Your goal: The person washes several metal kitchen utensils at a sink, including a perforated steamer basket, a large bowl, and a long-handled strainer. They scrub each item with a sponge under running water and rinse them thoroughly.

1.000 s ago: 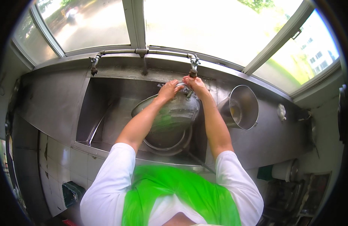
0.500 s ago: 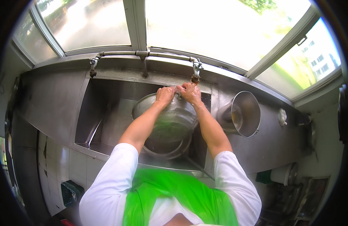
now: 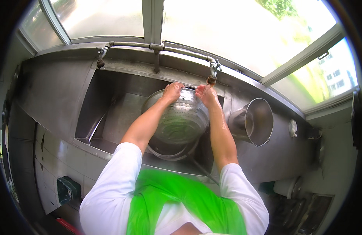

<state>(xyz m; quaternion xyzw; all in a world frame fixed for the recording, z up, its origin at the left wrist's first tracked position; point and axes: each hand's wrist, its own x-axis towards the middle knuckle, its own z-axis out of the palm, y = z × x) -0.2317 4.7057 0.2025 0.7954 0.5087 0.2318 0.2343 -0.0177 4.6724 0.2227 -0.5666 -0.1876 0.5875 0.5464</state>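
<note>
A large perforated metal colander (image 3: 180, 119) stands tilted in the steel sink (image 3: 128, 103), with its far rim raised. Beneath its near side shows the rim of another round metal vessel (image 3: 171, 157). My left hand (image 3: 172, 92) is closed over the colander's far rim. Right under the running right-hand tap (image 3: 212, 75), my right hand (image 3: 206, 95) has its fingers stretched out, wet, beside the rim, and grips nothing. Water runs over that hand and wrist.
A metal bucket (image 3: 259, 121) lies tilted on the right counter, near a small white object (image 3: 292, 128). Another tap (image 3: 100, 60) hangs over the sink's far left. Windows (image 3: 235, 35) rise behind the pipe. A dark green crate (image 3: 68, 189) is low at the left.
My right hand has let go of the colander's rim and opened under the tap. The left hand keeps its hold. The whole view has shifted slightly.
</note>
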